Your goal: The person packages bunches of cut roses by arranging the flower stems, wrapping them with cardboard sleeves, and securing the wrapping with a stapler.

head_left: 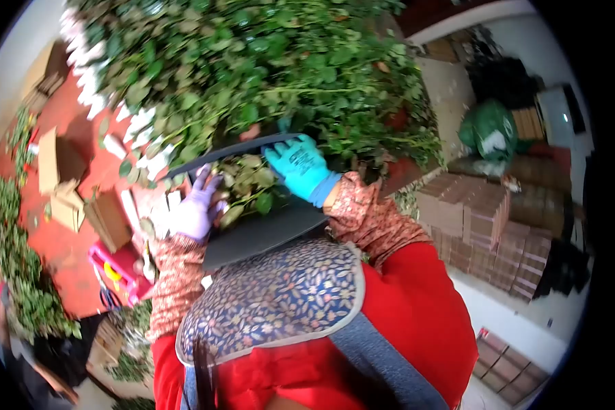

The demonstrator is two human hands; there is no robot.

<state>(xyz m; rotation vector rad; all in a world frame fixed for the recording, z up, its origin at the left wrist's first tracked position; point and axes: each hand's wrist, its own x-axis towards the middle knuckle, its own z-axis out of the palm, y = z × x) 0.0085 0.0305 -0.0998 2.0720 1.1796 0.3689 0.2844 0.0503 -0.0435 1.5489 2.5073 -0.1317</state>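
Observation:
My left hand [193,210], in a purple glove, lies beside a small bunch of leafy stems [247,179], its fingers spread. Under and beside its palm are pale wrapped pieces, partly hidden. My right hand [299,169], in a teal glove, has its fingers bent over the right part of a curved black flap [219,152]. The leafy stems lie between this flap and a wide black sheet [266,236] in front of my apron. Whether flap and sheet are one piece, I cannot tell.
A large pile of leafy stems [253,75] covers the table's far side, with white-wrapped heads [85,61] along its left. Cardboard pieces [51,160], a pink tool [119,270] and scissors [108,298] lie on the red surface. Stacked cardboard [485,225] stands right, below a green bag [488,130].

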